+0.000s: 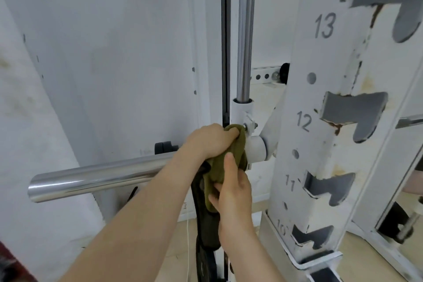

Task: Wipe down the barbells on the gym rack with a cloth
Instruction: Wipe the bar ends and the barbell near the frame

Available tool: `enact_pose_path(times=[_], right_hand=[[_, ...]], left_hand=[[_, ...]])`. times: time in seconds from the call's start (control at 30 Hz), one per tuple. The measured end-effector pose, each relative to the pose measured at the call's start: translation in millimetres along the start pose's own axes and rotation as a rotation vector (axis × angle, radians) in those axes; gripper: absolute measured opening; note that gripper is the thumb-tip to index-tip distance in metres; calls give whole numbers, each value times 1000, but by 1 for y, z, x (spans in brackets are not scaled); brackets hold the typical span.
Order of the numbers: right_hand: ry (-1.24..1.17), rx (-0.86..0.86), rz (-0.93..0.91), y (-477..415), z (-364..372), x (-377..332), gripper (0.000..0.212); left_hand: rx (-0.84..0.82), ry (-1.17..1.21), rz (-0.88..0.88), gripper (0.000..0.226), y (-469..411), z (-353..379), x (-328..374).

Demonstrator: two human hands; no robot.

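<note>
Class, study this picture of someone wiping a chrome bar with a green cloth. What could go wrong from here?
First, the left hand grips the cloth right beside the bolted bracket, so fingers or fabric could snag on the bolt. Second, the right hand holds the cloth's loose lower end by a black part below, where it might catch.

Chrome barbell (96,178) on white, numbered, notched rack (304,57).

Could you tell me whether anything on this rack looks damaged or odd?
Yes: the upright has chipped white paint and rust marks around the slots numbered 12 and 13. The bar looks shiny and undamaged.
</note>
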State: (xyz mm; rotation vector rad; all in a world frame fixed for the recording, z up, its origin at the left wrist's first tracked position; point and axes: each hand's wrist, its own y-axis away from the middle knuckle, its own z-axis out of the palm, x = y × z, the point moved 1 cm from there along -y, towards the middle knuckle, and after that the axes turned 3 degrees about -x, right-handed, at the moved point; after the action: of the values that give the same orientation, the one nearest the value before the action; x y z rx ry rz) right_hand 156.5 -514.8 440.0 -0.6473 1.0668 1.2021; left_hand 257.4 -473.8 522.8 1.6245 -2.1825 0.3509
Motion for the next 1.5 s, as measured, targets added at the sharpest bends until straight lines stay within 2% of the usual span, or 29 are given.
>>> enact_pose_path(times=[0.1,0.17,0.23,0.3,0.33,0.37,0.43,0.5,0.57,0.67,0.77,0.8,0.87,0.93,1.0,1.03,1.1,1.17,1.2,1.27,1.33,1.37,1.5], right_hand=[[-316,-83,122,-7,8,-11,63],[-458,-85,114,-13,18,-17,67],[-483,-47,79,-19,28,-18,68],[-505,-3,74,-25,34,-13,60],[-524,14,77,-29,36,-10,56],[-550,20,74,-32,36,-8,55],[-601,11,54,-37,36,-4,57],[-641,0,57,-37,39,4,67],[-675,7,93,-34,50,14,78],[-678,-3,161,-22,83,28,55],[-680,-39,210,-13,109,28,27],[-669,-43,211,-10,115,31,26],[-588,-53,224,-3,123,39,43],[-492,-65,237,-2,119,42,54],[-470,-52,250,-10,103,30,52],[-493,-23,263,-18,92,22,55],[-558,24,273,-29,77,10,66],[-596,68,233,-31,78,12,69],[-593,88,215,-30,84,16,65],[-594,112,208,-16,104,22,48],[-602,75,239,-2,133,37,38],[-594,25,255,8,150,48,39],[-494,-255,360,53,223,95,54]], left_hand=[[241,-286,174,46,33,15,-21],[324,-425,264,62,61,21,-40],[261,-396,336,72,86,14,-57],[200,-173,363,63,112,-6,-73],[265,-110,335,54,124,-18,-86],[404,-153,262,44,133,-30,-103],[599,-397,-28,30,145,-54,-150],[574,-500,-261,35,152,-59,-193],[624,-453,-317,40,152,-52,-212],[710,-468,-356,48,151,-52,-208],[577,-478,-402,53,143,-69,-209],[497,-494,-418,52,137,-76,-213],[270,-447,-472,49,124,-87,-219],[3,-188,-510,51,115,-96,-219],[-119,25,-503,52,111,-101,-217],[-108,15,-503,53,113,-102,-216],[89,-188,-515,56,121,-97,-212],[462,-377,-439,56,134,-78,-209],[630,-382,-357,55,144,-65,-209],[857,-325,-124,45,161,-35,-219],[929,-210,56,36,172,-13,-235],[913,-121,79,39,178,-9,-239],[924,441,22,27,210,-40,-237]])
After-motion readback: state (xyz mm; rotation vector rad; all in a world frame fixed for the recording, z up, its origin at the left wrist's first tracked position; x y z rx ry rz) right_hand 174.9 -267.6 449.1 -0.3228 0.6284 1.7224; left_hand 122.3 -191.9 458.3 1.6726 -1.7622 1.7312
